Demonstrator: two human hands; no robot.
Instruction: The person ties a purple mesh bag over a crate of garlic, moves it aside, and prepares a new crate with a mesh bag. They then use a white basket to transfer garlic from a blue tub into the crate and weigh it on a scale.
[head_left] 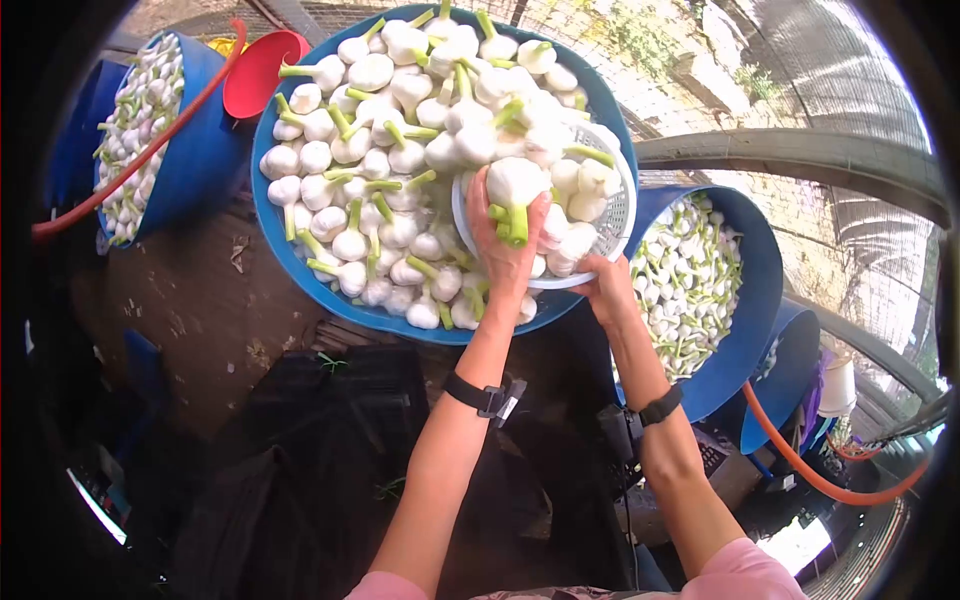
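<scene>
My left hand (pixel 508 248) is closed around garlic bulbs (pixel 517 182) whose cut green stems point toward me. It is over the near left part of a pale plastic colander (pixel 622 222). My right hand (pixel 606 288) grips the colander's near right rim, thumb and fingers pinched on it. More white garlic bulbs (pixel 573 247) lie inside the colander. Beneath it, a large round blue tub (pixel 268 222) is heaped with garlic bulbs on short green stems. The colander hides the tub's right part.
Another blue tub (pixel 765 285) of garlic stands at right, and one more blue tub (pixel 188 150) at left. A red bowl (pixel 268 75) sits by the main tub's upper left. Orange hoses (pixel 790 450) curve at both sides. Mesh netting (pixel 850 220) bounds the right.
</scene>
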